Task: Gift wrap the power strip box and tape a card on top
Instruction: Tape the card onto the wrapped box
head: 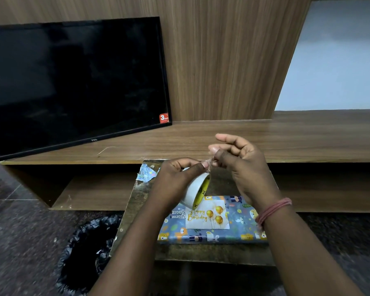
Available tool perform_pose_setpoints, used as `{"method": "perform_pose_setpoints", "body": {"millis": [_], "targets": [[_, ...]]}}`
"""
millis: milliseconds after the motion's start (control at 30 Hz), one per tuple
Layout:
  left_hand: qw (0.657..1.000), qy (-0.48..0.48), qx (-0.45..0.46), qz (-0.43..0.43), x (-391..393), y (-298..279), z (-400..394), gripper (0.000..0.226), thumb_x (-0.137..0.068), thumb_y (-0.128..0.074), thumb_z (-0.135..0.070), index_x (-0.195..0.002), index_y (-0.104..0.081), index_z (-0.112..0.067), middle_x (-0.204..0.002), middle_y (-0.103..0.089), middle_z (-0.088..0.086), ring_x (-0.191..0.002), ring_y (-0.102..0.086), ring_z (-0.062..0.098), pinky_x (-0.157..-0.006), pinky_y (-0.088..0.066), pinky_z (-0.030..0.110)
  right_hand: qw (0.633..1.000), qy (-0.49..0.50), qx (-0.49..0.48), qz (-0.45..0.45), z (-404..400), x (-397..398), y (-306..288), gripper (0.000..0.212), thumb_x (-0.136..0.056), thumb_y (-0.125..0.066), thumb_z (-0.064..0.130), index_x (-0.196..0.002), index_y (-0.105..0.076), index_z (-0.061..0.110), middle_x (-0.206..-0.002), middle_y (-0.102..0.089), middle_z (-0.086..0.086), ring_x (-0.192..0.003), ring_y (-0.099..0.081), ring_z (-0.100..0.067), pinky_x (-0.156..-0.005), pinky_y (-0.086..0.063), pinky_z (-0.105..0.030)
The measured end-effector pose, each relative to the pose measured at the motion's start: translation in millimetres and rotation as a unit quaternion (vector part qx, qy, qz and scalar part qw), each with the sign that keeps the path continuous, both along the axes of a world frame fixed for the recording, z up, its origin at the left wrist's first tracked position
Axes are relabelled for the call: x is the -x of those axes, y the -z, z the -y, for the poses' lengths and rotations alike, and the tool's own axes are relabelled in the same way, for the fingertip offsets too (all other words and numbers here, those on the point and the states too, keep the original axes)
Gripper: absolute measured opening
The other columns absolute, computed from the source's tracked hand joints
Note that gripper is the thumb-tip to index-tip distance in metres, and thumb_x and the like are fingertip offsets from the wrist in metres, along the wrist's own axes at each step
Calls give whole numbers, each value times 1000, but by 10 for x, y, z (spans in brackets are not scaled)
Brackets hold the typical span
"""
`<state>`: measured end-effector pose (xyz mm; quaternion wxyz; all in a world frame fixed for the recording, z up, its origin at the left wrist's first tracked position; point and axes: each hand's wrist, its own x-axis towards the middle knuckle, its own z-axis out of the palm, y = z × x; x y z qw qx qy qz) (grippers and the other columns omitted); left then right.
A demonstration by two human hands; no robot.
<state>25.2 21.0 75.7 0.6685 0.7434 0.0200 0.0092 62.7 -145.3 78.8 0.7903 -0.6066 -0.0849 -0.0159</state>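
Blue bear-print wrapped box (pixel 239 229) — white card (pixel 207 216) with gold balloons — white, yellow-cored tape roll (pixel 198 192).

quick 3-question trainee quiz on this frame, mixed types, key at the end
1. True or false: the birthday card lies on top of the wrapped box.
2. Which hand holds the tape roll? A) left hand B) right hand C) neither
3. Fill in: left of the small table, on the floor, stands a bin lined with a black ____.

Key
1. True: the card rests on the wrapping paper.
2. A: the left hand grips the roll while the right hand pinches the clear tape end pulled from it.
3. Bag.
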Motion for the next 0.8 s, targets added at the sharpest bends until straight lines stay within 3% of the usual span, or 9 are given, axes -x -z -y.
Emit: {"method": "perform_pose_setpoints", "body": {"millis": [67,200,433,800], "targets": [[1000,8,9,-2,11,-7,-8,18,-85,-78,-37,-78,-79,-20,-81,-76,14,-70,-68,26,-66,-50,37,998,-42,-36,-24,46,-19,-7,27,-96,-58,-4,-121,-63,6,-105,-74,-19,-82,-64,-21,-74,-56,-29],[999,20,25,-9,16,-7,-16,20,-85,-78,-35,-81,-79,-16,-84,-75,20,-69,-66,26,-67,-49,36,988,-138,-61,-24,128,-5,-15,42,-97,-44,-15,-131,-57,5,-119,-69,-22,-88,-65,-18,-80,-56,-28],[998,41,38,-22,47,-23,-14,19,-88,-75,-27,-86,-79,-9,-82,-75,15,-67,-66,22,-60,-49,26,988,-150,-49,3,125,17,-36,42,-90,-53,-17,-126,-61,4,-100,-70,-15,-85,-67,-19,-82,-57,-27],[998,49,30,-26,57,-44,-48,16,-87,-75,-28,-78,-79,-16,-73,-72,11,-61,-65,19,-55,-47,24,995,-100,-13,5,133,36,-65,41,-83,-67,-6,-122,-63,2,-90,-67,-16,-79,-63,-24,-78,-55,-31]]}}
